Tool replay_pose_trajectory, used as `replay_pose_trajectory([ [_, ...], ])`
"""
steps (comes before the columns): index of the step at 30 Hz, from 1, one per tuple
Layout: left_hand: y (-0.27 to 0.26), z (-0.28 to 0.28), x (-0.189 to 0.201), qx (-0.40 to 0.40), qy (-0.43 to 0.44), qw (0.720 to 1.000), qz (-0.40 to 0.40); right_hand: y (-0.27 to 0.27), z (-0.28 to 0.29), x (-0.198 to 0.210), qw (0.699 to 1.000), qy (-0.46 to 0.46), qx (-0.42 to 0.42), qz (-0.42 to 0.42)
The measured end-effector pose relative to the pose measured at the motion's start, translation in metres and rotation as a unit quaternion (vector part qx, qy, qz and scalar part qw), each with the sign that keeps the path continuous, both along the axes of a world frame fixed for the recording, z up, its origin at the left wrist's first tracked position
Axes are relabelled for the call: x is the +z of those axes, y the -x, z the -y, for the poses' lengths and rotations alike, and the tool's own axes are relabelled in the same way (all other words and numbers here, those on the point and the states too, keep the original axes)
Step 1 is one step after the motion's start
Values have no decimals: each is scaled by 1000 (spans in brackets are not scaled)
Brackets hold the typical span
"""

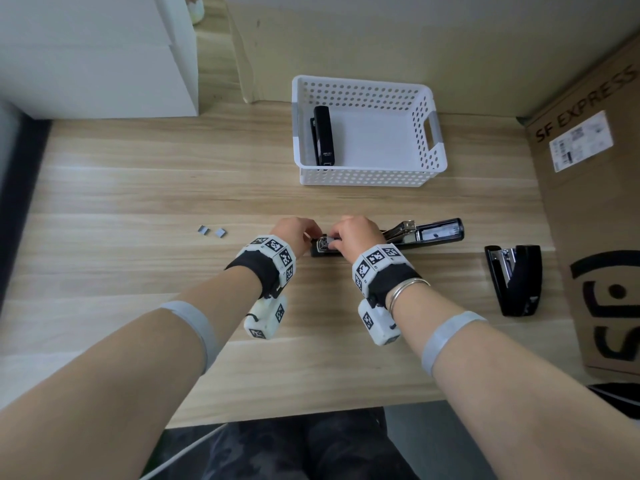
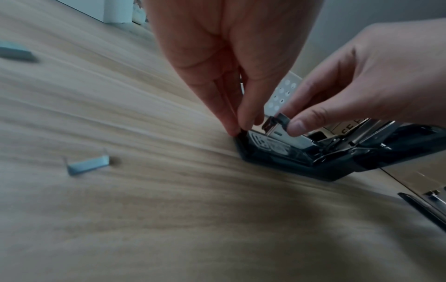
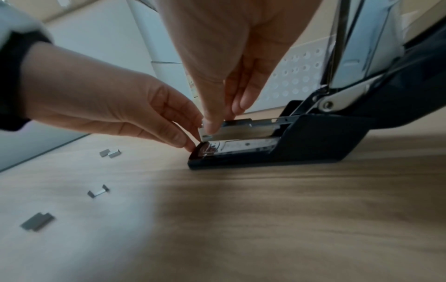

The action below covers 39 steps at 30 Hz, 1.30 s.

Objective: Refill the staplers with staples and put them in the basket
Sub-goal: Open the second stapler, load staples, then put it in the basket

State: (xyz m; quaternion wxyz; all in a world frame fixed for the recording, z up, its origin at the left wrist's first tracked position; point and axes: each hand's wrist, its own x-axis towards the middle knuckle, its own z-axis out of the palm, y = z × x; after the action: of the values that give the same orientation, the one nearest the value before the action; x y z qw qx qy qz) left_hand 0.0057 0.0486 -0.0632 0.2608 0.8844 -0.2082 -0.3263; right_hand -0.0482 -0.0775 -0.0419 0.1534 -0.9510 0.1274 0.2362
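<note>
A long black stapler (image 1: 426,235) lies opened flat mid-table, its lid swung out to the right. My left hand (image 1: 313,239) pinches the front tip of its base (image 2: 243,145). My right hand (image 1: 332,240) pinches the front end of the metal magazine (image 3: 241,131), thumb on its side. Whether staples lie in the magazine cannot be seen. Short staple strips (image 1: 204,231) lie loose to the left, also in the wrist views (image 2: 88,165) (image 3: 37,221). The white perforated basket (image 1: 367,176) behind holds one black stapler (image 1: 323,135).
A second black stapler (image 1: 516,278) lies opened at the right, near a cardboard box (image 1: 595,202) standing along the table's right edge. White drawers (image 1: 104,57) stand at the back left. The wooden table (image 1: 138,185) has its front edge close to my body.
</note>
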Motion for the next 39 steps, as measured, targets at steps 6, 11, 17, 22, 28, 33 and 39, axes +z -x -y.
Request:
replay_pose_trajectory([
  [6,-1,0,-4,0,-3,1000,12,-7,0,-3,999,-3,6,-31],
  [11,-2,-1,-6,3,4,1000,6,-11,4,-6,998,-31,-41,-43],
  [17,-7,4,-5,-30,-44,999,-3,-13,0,-2,997,22,-25,-62],
  [22,-10,11,-4,-101,-80,992,3,-17,25,26,993,108,-31,-40],
  [28,-2,21,-5,-136,-115,983,52,1,76,60,974,174,-61,-130],
  [33,-3,24,-3,-146,-138,978,58,26,100,58,971,180,-42,-151],
  [39,-6,25,-3,-163,-138,975,61,37,106,74,965,203,20,-165],
])
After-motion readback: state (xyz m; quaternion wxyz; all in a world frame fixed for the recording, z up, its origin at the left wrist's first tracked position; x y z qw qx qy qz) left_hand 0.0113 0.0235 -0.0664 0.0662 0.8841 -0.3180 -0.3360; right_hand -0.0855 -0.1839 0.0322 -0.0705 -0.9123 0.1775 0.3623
